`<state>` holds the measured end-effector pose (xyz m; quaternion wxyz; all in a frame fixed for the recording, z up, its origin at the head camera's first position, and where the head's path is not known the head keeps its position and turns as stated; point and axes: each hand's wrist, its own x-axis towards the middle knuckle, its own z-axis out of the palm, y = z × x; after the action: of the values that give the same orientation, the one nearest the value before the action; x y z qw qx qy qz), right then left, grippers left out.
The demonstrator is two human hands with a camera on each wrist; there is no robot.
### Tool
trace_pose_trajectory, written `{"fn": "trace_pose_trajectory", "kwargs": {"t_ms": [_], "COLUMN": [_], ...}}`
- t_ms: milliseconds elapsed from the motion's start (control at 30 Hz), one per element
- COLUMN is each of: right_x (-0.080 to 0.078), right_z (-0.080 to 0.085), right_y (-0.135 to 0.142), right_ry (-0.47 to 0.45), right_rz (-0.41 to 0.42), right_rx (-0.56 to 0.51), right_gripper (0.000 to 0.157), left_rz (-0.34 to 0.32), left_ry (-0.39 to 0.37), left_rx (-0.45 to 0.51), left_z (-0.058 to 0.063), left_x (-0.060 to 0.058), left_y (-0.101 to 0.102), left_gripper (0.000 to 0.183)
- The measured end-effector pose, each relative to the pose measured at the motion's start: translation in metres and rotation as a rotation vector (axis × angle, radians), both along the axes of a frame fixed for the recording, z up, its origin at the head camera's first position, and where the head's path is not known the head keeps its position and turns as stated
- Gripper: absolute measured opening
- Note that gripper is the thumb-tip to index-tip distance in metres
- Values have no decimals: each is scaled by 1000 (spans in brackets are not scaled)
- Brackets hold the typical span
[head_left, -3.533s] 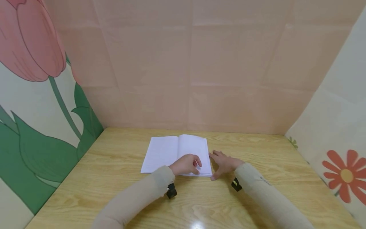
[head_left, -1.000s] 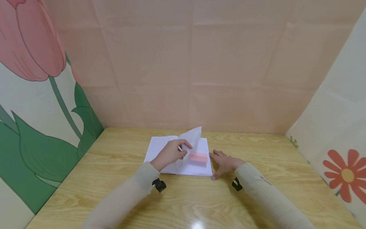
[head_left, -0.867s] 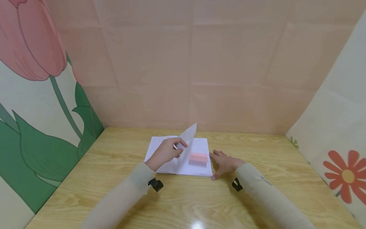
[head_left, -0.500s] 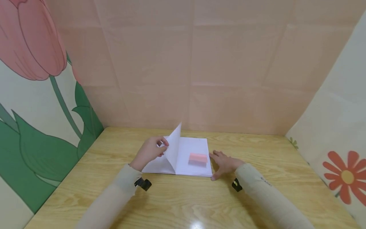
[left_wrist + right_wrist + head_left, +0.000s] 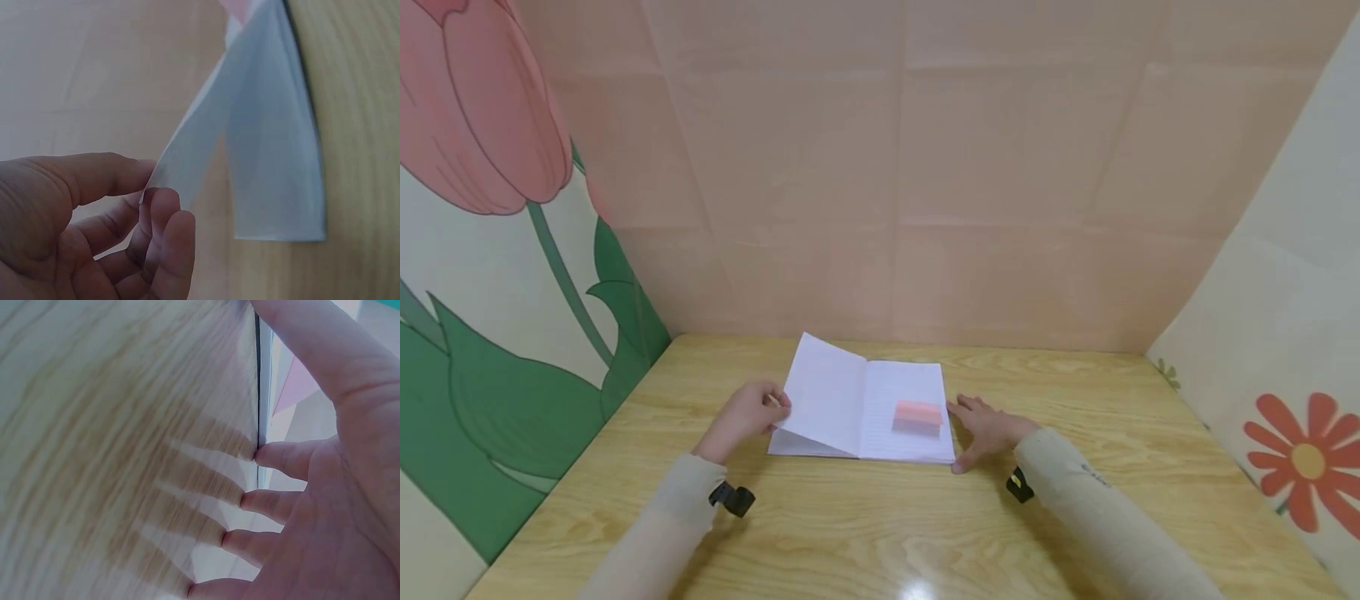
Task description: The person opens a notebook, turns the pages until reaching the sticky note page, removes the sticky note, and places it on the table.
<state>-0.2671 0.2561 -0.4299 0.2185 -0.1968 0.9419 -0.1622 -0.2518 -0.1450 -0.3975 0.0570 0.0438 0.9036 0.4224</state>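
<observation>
Your left hand [image 5: 747, 414] pinches the raised page [image 5: 826, 392], which lies to its right; the fold [image 5: 862, 408] runs near to far; your right hand [image 5: 990, 428], fingers spread, touches the notebook [image 5: 902, 380] at its right edge.

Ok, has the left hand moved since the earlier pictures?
Yes, to the left: against the table, the left hand has gone from over the notebook to its left edge.

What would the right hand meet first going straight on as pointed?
Likely the open notebook: its right edge lies just ahead of the right hand, seemingly touching, though exact contact is hard to judge.
</observation>
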Motion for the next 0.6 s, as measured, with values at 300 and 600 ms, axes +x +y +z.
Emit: {"fn": "trace_pose_trajectory", "kwargs": {"t_ms": [300, 600], "right_x": [2, 4], "right_z": [0, 4], "right_y": [1, -2], "right_ry": [-11, -4], "right_rz": [-6, -3], "right_rx": [-8, -9], "right_gripper": [114, 113], "left_rz": [-3, -15], "left_ry": [-47, -73], "left_rx": [-44, -114], "left_z": [-27, -37], "left_x": [-2, -4], "left_y": [-7, -7], "left_gripper": [5, 5]}}
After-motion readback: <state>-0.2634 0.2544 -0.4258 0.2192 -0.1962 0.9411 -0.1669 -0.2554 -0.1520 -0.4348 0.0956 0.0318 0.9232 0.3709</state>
